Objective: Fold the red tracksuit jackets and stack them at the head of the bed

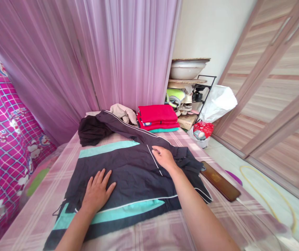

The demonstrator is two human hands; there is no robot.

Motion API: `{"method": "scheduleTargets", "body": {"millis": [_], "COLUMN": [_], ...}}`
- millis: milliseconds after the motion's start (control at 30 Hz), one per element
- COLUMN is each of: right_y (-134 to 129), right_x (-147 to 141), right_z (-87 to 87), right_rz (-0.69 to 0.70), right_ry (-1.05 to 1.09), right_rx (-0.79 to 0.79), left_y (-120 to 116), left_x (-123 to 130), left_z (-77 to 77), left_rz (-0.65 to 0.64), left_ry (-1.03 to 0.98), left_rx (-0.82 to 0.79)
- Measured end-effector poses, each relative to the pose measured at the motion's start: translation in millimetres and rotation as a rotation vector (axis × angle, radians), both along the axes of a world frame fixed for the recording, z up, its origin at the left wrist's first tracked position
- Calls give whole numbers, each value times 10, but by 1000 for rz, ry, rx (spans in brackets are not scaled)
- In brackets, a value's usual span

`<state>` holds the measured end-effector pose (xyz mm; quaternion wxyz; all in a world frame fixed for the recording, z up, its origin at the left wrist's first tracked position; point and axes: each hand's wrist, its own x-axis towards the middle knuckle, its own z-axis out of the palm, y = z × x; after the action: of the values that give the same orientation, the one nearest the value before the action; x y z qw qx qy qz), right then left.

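Note:
A dark jacket [128,170] with turquoise panels and white piping lies spread on the plaid cloth, its collar end to the right. One sleeve stretches away toward the curtain. My left hand [97,191] rests flat on the jacket's lower left part, fingers spread, holding nothing. Over the upper right part, near a short white line, is my right hand [163,157]; its fingers are bent close together, and whether they pinch any fabric is hidden.
Folded red clothes [158,116] are stacked at the back, beside a black bundle [93,130] and a beige cloth [123,113]. A phone [220,181] with a cable lies right of the jacket. A shoe rack [207,94] and wardrobe [277,80] stand beyond.

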<state>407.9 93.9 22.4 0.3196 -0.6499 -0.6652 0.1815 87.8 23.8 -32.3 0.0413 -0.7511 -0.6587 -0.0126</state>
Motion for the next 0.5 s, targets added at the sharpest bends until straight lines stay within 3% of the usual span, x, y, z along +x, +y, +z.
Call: {"method": "scheduleTargets", "body": {"millis": [133, 267, 400, 500], "right_y": [396, 668, 835, 923], "right_x": [153, 311, 531, 673], "right_z": [-5, -137, -273, -443], "right_rz": [-68, -218, -338, -368], "right_ry": [190, 300, 260, 204], "right_rx": [15, -2, -41, -30], "left_y": [0, 145, 630, 1247], "left_x": [5, -113, -365, -542], "left_z": [55, 263, 646, 939], "left_rz": [8, -64, -62, 18], "left_ry": [8, -67, -197, -176], "left_rx": [-44, -172, -325, -204]}}
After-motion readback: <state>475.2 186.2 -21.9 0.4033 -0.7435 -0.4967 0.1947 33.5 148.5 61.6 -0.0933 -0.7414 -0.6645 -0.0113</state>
